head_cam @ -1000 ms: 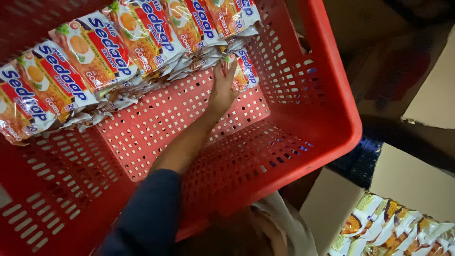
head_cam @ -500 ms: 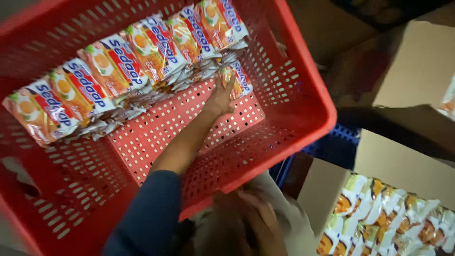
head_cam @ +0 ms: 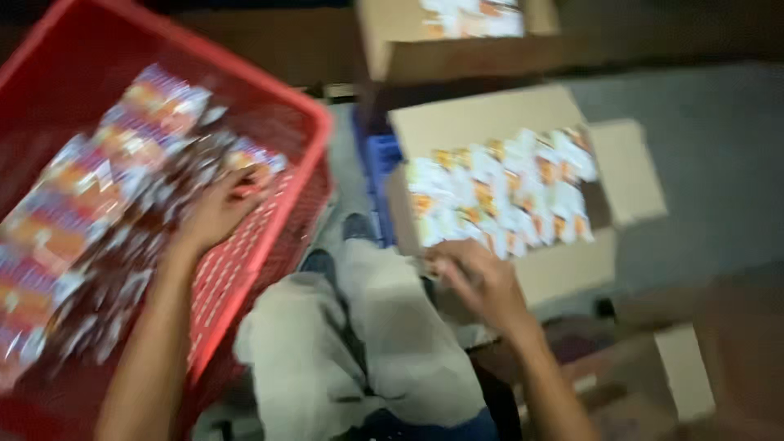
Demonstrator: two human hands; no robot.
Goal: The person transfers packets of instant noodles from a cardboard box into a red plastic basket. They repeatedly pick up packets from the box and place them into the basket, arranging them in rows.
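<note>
The left hand [head_cam: 214, 214] rests with fingers loosely curled on the last packet [head_cam: 249, 159] in the row inside the red crate [head_cam: 306, 135], at nine o'clock. The right hand [head_cam: 482, 282], half closed and seemingly empty, hovers just beside the open carton of packets [head_cam: 498, 196] at two o'clock. A careless nudge could probably knock the crate's row askew.

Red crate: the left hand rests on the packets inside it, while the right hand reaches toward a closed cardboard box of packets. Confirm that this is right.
Not quite. The head view shows the cardboard box open, its flaps spread and rows of packets showing inside. The rest holds: the left hand rests on the packets in the red crate, and the right hand reaches toward the box.
</note>
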